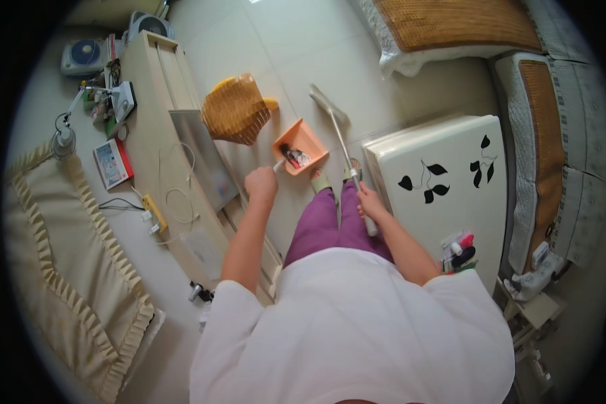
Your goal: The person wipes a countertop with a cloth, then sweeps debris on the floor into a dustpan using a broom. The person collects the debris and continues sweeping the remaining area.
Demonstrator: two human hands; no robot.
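Observation:
My left hand [261, 186] is closed around the pale handle of an orange plastic dustpan [317, 146]. Dark debris and crumpled scraps [296, 155] lie in the pan, near its handle side. My right hand [372, 203] grips the grey handle of a broom [339, 132] with a metal shaft. The broom's head is beyond the pan and to its right, over the tiled floor; it looks blurred, and whether it touches the floor I cannot tell. Both my feet, in green slippers [321, 181], stand just behind the pan and the broom shaft.
A stool with a woven seat cover [237, 111] stands left of the pan. A long pale cabinet [154, 126] with cables and a yellow power strip [154, 212] runs along the left. On the right are a white table [449, 217] with leaf patterns and a sofa with brown mats [459, 22].

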